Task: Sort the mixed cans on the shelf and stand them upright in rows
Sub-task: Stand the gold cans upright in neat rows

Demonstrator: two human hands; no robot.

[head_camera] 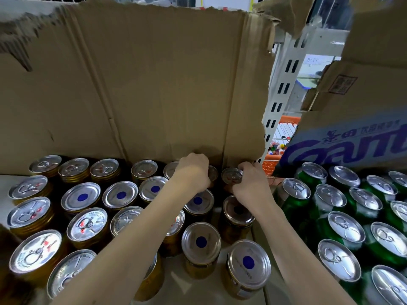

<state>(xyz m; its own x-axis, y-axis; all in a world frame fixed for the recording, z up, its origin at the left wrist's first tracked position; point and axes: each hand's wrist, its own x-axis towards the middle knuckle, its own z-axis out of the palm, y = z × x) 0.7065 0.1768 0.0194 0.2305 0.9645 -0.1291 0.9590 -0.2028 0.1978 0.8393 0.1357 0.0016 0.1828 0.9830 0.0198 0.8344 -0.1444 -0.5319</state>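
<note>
Both hands, left hand (193, 172) and right hand (251, 181), seemingly grip 2 back-row cans (231, 176).

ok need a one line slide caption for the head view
Both hands, left hand and right hand, grip gold cans in the back row against the cardboard, green cans alongside.

Cans (120, 195) stand upright in rows on the shelf (15, 179), filling its left and middle. Cardboard sheet (154, 84) stands upright behind them, along the back row. Second group of cans (343, 225) stands upright to the right, well apart from the first at the front. Printed box (352, 142) lies behind that group. Slotted post (284, 84) rises between sheet and box. Left hand (193, 172) over a back-row can; right hand (253, 181) just right of it, touching back-row can (231, 176) at the sheet's right edge
</note>
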